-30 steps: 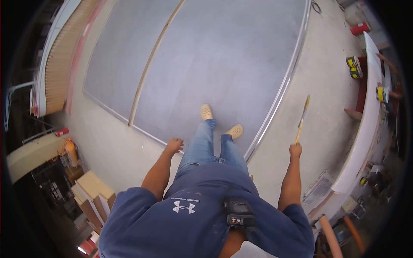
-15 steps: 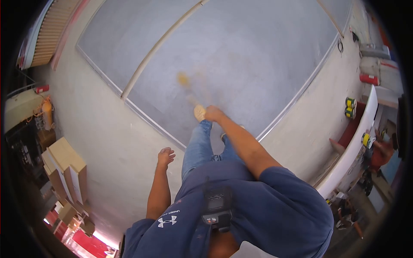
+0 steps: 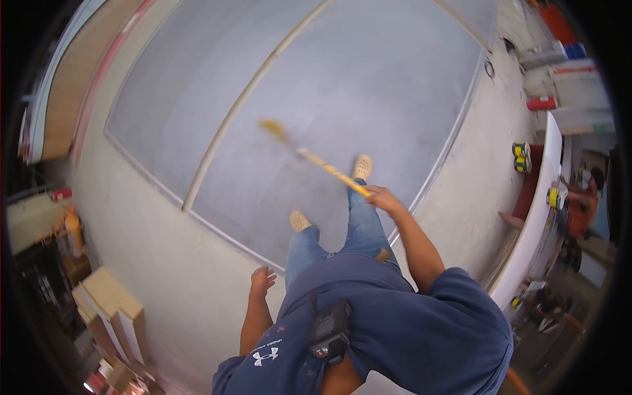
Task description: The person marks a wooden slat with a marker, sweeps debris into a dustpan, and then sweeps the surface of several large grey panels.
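My right hand (image 3: 384, 199) is closed round the end of a yellow and white handle (image 3: 336, 174). The handle slants up and left over the grey floor panel (image 3: 355, 85), toward a blurred yellow head (image 3: 273, 128); what the head is cannot be made out. My left hand (image 3: 263, 280) hangs at the left of my body, fingers apart and holding nothing, above the pale floor. Both feet, in cream clogs (image 3: 363, 167), stand on the grey panel.
A long pale strip (image 3: 253, 99) crosses the grey panel. Stacked boxes (image 3: 118, 306) stand at lower left. At right are a white board (image 3: 536, 197), green and yellow cans (image 3: 521, 158), a red cylinder (image 3: 542, 103) and another person (image 3: 582, 204).
My right hand has moved right and down, and the handle now shows clearly. The feet have shifted, with one now farther forward on the right. The view has turned slightly.
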The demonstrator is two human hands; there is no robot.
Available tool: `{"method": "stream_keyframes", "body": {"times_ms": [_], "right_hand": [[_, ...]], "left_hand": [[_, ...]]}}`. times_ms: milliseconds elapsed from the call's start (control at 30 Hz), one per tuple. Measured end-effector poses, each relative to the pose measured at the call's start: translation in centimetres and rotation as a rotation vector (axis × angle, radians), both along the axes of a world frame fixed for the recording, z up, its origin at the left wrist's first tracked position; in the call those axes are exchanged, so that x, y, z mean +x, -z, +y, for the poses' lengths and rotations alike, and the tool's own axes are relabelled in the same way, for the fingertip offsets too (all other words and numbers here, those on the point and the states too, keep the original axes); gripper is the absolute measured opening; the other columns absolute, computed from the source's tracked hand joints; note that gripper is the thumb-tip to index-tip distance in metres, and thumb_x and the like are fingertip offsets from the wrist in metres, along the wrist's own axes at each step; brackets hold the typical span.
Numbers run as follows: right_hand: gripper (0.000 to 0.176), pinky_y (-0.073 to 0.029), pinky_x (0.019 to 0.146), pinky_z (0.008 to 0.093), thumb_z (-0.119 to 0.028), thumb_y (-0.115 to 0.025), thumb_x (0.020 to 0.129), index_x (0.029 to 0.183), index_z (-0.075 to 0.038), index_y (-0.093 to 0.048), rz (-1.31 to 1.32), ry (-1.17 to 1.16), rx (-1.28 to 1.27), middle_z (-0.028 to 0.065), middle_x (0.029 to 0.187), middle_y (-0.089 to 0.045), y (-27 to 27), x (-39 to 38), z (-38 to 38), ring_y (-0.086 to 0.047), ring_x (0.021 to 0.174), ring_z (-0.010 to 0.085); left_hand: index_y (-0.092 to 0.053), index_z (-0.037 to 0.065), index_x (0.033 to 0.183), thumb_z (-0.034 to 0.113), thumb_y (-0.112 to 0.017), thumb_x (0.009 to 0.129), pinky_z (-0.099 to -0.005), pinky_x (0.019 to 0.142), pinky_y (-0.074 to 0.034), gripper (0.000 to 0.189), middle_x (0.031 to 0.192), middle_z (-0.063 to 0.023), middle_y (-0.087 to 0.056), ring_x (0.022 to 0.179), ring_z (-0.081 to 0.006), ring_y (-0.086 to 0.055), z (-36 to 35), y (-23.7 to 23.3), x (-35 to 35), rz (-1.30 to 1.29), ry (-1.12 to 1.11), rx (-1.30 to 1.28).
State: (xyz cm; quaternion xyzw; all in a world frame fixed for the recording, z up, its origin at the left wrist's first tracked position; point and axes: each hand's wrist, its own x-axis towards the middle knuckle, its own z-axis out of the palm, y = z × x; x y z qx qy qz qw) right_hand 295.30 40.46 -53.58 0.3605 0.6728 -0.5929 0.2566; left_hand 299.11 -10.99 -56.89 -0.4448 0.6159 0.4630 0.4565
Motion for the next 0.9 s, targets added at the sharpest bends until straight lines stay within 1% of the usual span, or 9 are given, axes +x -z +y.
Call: {"method": "stream_keyframes", "body": {"times_ms": [200, 333, 400, 467, 533, 600, 667, 733, 900], "right_hand": [[0.053, -0.043, 0.053, 0.0274, -0.006, -0.052, 0.069, 0.121, -0.002, -0.051, -0.039, 0.638, 0.604, 0.0070, 0.068, -0.057, 1.0, 13.1, 24.5, -0.053, 0.058, 0.0131], [0.044, -0.048, 0.063, 0.0381, -0.011, -0.048, 0.069, 0.109, 0.006, -0.054, -0.239, 0.579, 1.217, 0.0242, 0.079, -0.061, 8.7, 16.2, 41.2, -0.061, 0.071, 0.0328], [0.037, -0.049, 0.071, 0.0419, -0.017, -0.050, 0.070, 0.096, 0.008, -0.057, -0.402, 0.822, 1.037, 0.0284, 0.086, -0.061, 9.4, 14.3, 48.6, -0.061, 0.081, 0.0398], [0.034, -0.048, 0.066, 0.0414, -0.015, -0.047, 0.072, 0.094, 0.008, -0.057, -0.524, 0.714, 0.984, 0.0280, 0.083, -0.061, 15.2, 14.7, 56.6, -0.061, 0.074, 0.0370], [0.032, -0.048, 0.066, 0.0418, -0.016, -0.047, 0.072, 0.090, 0.008, -0.058, -0.467, 0.977, 0.811, 0.0265, 0.082, -0.061, 19.6, 11.1, 61.4, -0.062, 0.074, 0.0344], [0.029, -0.047, 0.063, 0.0411, -0.017, -0.050, 0.072, 0.084, 0.007, -0.061, -0.364, 0.987, 0.828, 0.0223, 0.085, -0.063, 23.2, 4.7, 63.5, -0.064, 0.078, 0.0296], [0.029, -0.047, 0.061, 0.0425, -0.020, -0.051, 0.073, 0.084, 0.004, -0.062, -0.409, 0.146, 0.967, 0.0196, 0.080, -0.064, 27.2, -2.8, 64.5, -0.064, 0.074, 0.0316], [0.027, -0.050, 0.061, 0.0435, -0.024, -0.054, 0.074, 0.085, -0.001, -0.062, -0.343, 0.440, 0.787, 0.0205, 0.080, -0.065, 20.2, -15.8, 58.8, -0.063, 0.074, 0.0357], [0.031, -0.049, 0.076, 0.0415, -0.013, -0.051, 0.068, 0.095, 0.000, -0.061, -0.019, -0.072, 0.424, 0.0214, 0.093, -0.063, 10.0, -35.7, 46.7, -0.061, 0.088, 0.0346]], "left_hand": [[-0.040, 0.004, 0.123, 0.028, -0.047, 0.088, -0.0399, 0.073, -0.049, 0.043, 0.111, -0.0150, -0.057, 0.090, -0.0285, -0.060, 10.1, -0.6, -10.8, 0.074, 0.104, -0.069], [-0.043, 0.005, 0.120, 0.028, -0.048, 0.088, -0.0373, 0.070, -0.050, 0.040, 0.109, -0.0148, -0.058, 0.088, -0.0276, -0.061, 21.7, -2.3, -18.8, 0.100, 0.140, -0.087], [-0.045, 0.005, 0.119, 0.027, -0.049, 0.088, -0.0359, 0.068, -0.050, 0.038, 0.107, -0.0145, -0.059, 0.086, -0.0267, -0.061, 28.1, -4.4, -21.3, 0.038, 0.295, -0.093], [-0.045, 0.005, 0.118, 0.026, -0.050, 0.087, -0.0343, 0.068, -0.049, 0.038, 0.106, -0.0140, -0.059, 0.086, -0.0259, -0.062, 34.5, -5.3, -24.5, 0.076, 0.357, -0.101], [-0.046, 0.004, 0.118, 0.025, -0.051, 0.087, -0.0303, 0.066, -0.049, 0.038, 0.104, -0.0127, -0.060, 0.085, -0.0233, -0.062, 40.3, -6.5, -26.9, 0.119, 0.330, -0.105], [-0.046, 0.004, 0.119, 0.025, -0.051, 0.087, -0.0288, 0.067, -0.048, 0.039, 0.103, -0.0123, -0.061, 0.085, -0.0219, -0.062, 44.4, -7.8, -28.6, 0.129, 0.369, -0.092], [-0.045, 0.004, 0.122, 0.024, -0.051, 0.087, -0.0277, 0.067, -0.048, 0.041, 0.104, -0.0121, -0.061, 0.084, -0.0202, -0.062, 47.3, -8.5, -29.8, 0.139, 0.411, -0.077], [-0.045, 0.003, 0.122, 0.024, -0.051, 0.087, -0.0278, 0.067, -0.048, 0.041, 0.104, -0.0121, -0.061, 0.084, -0.0205, -0.062, 48.7, -8.7, -30.4, 0.125, 0.428, -0.073], [-0.045, 0.003, 0.121, 0.025, -0.051, 0.087, -0.0300, 0.066, -0.048, 0.041, 0.103, -0.0120, -0.061, 0.084, -0.0213, -0.063, 50.8, -8.0, -32.6, 0.085, 0.454, -0.071]]}}
